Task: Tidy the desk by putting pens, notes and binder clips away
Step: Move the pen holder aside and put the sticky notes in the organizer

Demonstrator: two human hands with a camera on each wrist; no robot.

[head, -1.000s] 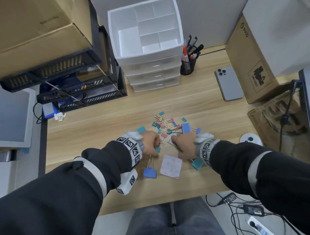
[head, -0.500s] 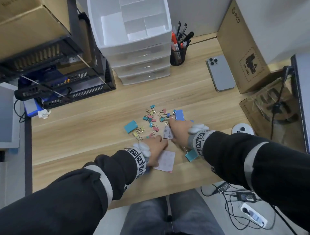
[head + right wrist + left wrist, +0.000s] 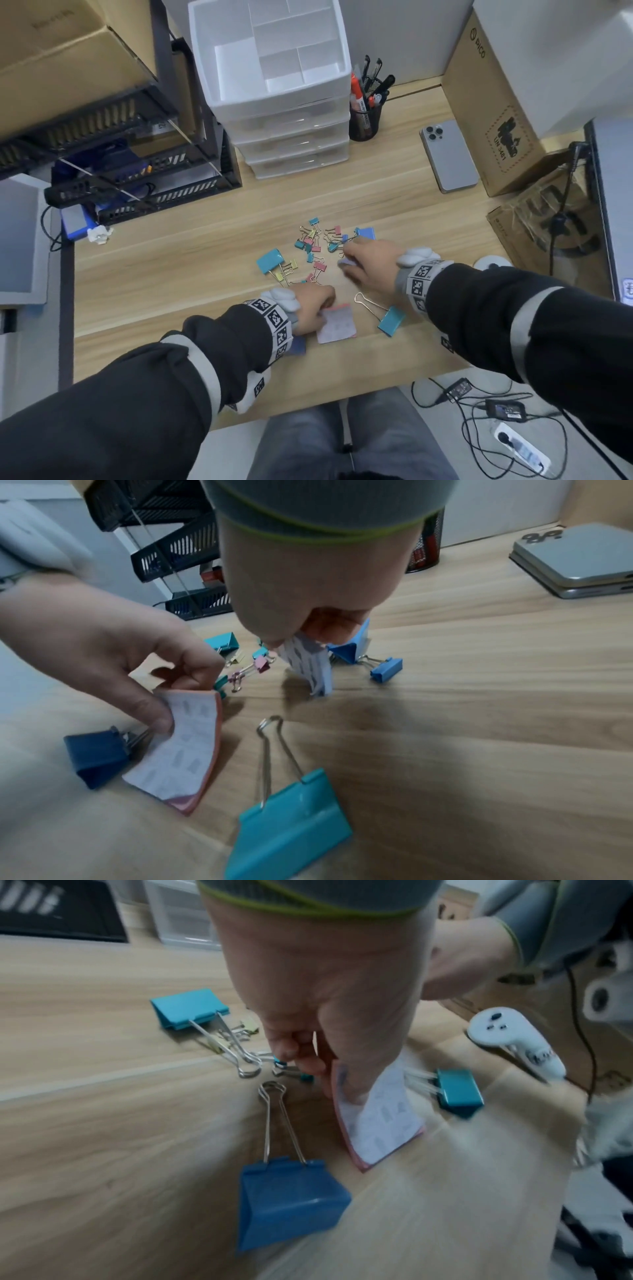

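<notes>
My left hand [image 3: 313, 308] pinches the top edge of a pink-backed pad of sticky notes [image 3: 336, 324] and bends it up off the desk [image 3: 171, 274]; the pad [image 3: 185, 756] curls in the right wrist view. My right hand [image 3: 366, 265] grips a small pale blue stack of notes [image 3: 308, 666], which hangs down from its fingers. Several small coloured binder clips [image 3: 317, 245] lie scattered beyond both hands. A large teal clip [image 3: 390, 320] lies right of the pad, another teal one [image 3: 270, 262] to the left, and a dark blue one [image 3: 291, 1199] under my left wrist.
A white drawer unit [image 3: 274, 82] with an open compartment tray on top stands at the back. A black mesh pen cup [image 3: 364, 116] with pens is beside it. A grey phone [image 3: 448, 156], cardboard boxes [image 3: 489, 113] and a white controller [image 3: 491, 265] are on the right. Black trays [image 3: 137, 192] stand left.
My left hand came back toward me onto the pink pad and lifted its edge. My right hand picked the pale blue notes up off the desk.
</notes>
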